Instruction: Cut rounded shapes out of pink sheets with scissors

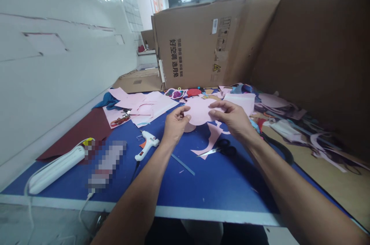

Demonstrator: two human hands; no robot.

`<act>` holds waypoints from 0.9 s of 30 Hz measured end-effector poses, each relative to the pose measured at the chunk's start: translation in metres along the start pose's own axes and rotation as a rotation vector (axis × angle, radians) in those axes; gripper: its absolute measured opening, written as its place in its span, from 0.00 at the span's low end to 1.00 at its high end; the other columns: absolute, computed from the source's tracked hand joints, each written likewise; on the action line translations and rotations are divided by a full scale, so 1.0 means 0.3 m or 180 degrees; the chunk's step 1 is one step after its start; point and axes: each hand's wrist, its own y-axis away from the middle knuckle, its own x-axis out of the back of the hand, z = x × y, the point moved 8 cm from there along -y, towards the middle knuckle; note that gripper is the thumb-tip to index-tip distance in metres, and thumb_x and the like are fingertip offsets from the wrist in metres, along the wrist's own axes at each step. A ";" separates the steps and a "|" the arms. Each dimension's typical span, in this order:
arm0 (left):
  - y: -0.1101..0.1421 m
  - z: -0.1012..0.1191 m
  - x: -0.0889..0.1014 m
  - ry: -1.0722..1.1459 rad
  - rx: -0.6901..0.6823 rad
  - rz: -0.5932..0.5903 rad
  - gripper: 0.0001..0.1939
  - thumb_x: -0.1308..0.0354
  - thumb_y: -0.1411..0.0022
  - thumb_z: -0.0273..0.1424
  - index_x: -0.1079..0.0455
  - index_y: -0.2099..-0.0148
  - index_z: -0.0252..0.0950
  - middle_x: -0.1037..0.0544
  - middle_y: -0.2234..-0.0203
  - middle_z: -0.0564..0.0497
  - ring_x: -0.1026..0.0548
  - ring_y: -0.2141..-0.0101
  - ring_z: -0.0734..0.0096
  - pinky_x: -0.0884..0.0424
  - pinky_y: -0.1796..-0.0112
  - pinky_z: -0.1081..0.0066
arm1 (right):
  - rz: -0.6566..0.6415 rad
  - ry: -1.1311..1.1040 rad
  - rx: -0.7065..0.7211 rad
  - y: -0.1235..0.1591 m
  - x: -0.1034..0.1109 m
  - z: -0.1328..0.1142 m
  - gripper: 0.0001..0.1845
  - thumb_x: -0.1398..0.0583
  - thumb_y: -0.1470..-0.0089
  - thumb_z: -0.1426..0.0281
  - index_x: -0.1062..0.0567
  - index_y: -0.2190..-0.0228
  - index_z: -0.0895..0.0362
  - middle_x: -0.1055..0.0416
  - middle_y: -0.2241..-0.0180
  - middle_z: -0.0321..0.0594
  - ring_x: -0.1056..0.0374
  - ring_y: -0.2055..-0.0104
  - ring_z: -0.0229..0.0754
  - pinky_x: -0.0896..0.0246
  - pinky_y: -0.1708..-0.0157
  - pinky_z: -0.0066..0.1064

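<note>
The pink paper disc (200, 111) would probably best be pinched lightly at its rim and kept flat, so that creasing is avoided. It is held at the centre of the frame, raised over the blue tabletop (185, 195); its left edge is grasped by the fingers of the left hand (175, 125), its right edge by those of the right hand (235, 119), its middle left uncovered.

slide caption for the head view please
Left hand and right hand hold a pink cutout over a blue table.
</note>
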 end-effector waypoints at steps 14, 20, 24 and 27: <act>0.002 0.009 0.002 -0.0029 0.0012 -0.0114 0.21 0.35 0.47 0.26 0.22 0.48 0.36 0.17 0.53 0.45 0.20 0.57 0.64 0.27 0.55 0.68 | -0.0372 0.0519 0.0077 -0.013 0.007 0.009 0.23 0.23 0.59 0.61 0.16 0.59 0.53 0.19 0.64 0.39 0.25 0.66 0.45 0.30 0.62 0.37; -0.004 0.006 0.008 -0.0183 -0.0027 -0.0119 0.19 0.34 0.47 0.27 0.21 0.51 0.35 0.17 0.57 0.45 0.21 0.59 0.65 0.28 0.57 0.69 | -0.0428 0.1024 0.0215 -0.021 0.017 0.004 0.25 0.24 0.56 0.59 0.15 0.56 0.53 0.18 0.61 0.40 0.26 0.64 0.47 0.31 0.62 0.38; -0.005 0.008 0.010 -0.0298 -0.0049 -0.0113 0.18 0.34 0.47 0.27 0.21 0.52 0.35 0.17 0.59 0.46 0.22 0.62 0.67 0.28 0.60 0.70 | -0.0511 0.1180 0.0256 -0.018 0.008 -0.005 0.28 0.25 0.55 0.57 0.15 0.52 0.53 0.18 0.55 0.43 0.25 0.61 0.49 0.30 0.61 0.39; -0.004 0.012 0.011 -0.0362 -0.0055 -0.0086 0.17 0.34 0.47 0.28 0.21 0.53 0.35 0.17 0.62 0.47 0.23 0.65 0.69 0.29 0.63 0.71 | -0.0471 0.1320 0.0215 -0.013 0.005 -0.013 0.30 0.26 0.55 0.55 0.15 0.52 0.55 0.17 0.60 0.43 0.26 0.65 0.48 0.30 0.65 0.38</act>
